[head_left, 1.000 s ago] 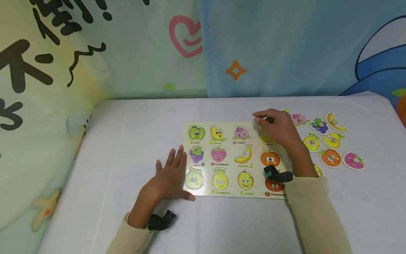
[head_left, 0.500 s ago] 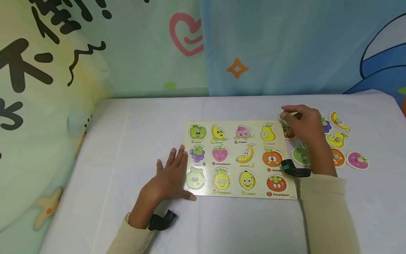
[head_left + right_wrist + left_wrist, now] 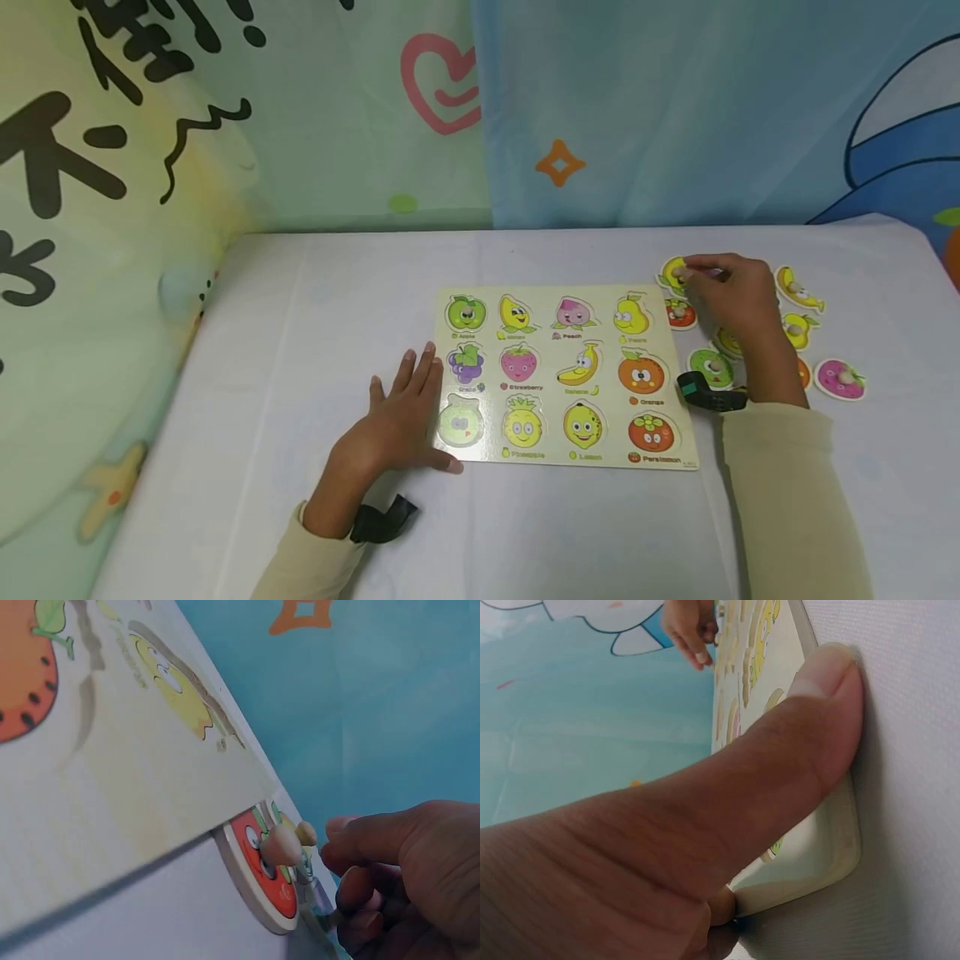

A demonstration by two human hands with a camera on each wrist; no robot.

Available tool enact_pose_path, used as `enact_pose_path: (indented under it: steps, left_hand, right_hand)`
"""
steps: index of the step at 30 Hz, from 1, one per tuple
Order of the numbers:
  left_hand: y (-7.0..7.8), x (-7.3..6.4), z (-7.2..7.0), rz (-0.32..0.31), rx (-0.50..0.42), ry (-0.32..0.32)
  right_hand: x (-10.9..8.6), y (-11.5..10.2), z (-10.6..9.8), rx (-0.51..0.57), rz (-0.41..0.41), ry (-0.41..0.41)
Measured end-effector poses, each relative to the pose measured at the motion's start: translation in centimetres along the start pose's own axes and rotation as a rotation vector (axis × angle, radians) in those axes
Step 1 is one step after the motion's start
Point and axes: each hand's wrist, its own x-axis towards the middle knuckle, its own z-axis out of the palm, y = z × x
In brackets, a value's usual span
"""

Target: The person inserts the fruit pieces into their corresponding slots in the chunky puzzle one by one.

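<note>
A fruit puzzle board [image 3: 609,400] lies on the white cloth, its shallow recesses printed with cartoon fruits. My left hand [image 3: 397,417] is spread over its left edge, the thumb [image 3: 810,727] lying along the front edge. Past the board's far right corner hovers my right hand [image 3: 738,300], with thumb and forefinger loosely bent. Its fingertips are right at the yellow mango piece [image 3: 670,277], whose small wooden knob [image 3: 306,833] shows just short of the fingers in the right wrist view. A red persimmon piece [image 3: 255,859] with its own knob rests against the board's corner.
Several knobbed fruit pieces lie right of the board: a green apple piece [image 3: 710,369], a banana piece [image 3: 799,288], a pear piece [image 3: 798,330] and a strawberry piece [image 3: 840,380]. The right hand hides others. A printed curtain [image 3: 675,125] hangs behind the table.
My right hand has moved right, off the board's pear recess, to the mango piece, then slightly farther right from it. My left hand has stayed in place.
</note>
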Motion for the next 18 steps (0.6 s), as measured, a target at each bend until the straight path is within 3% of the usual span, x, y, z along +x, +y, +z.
enact_pose_path:
  steps: [7,12,18]
  left_hand:
    - [-0.1,0.1,0.1,-0.005,-0.007,-0.008]
    - [-0.2,0.2,0.3,-0.013,0.002,-0.011]
    - [-0.2,0.1,0.3,-0.015,-0.008,-0.008]
  right_hand:
    - [0.3,0.5,0.5,0.017,0.015,-0.013]
    - [0.6,0.1,0.8,0.091,0.061,-0.015]
    - [0.5,0.0,1.4,0.194,0.105,0.045]
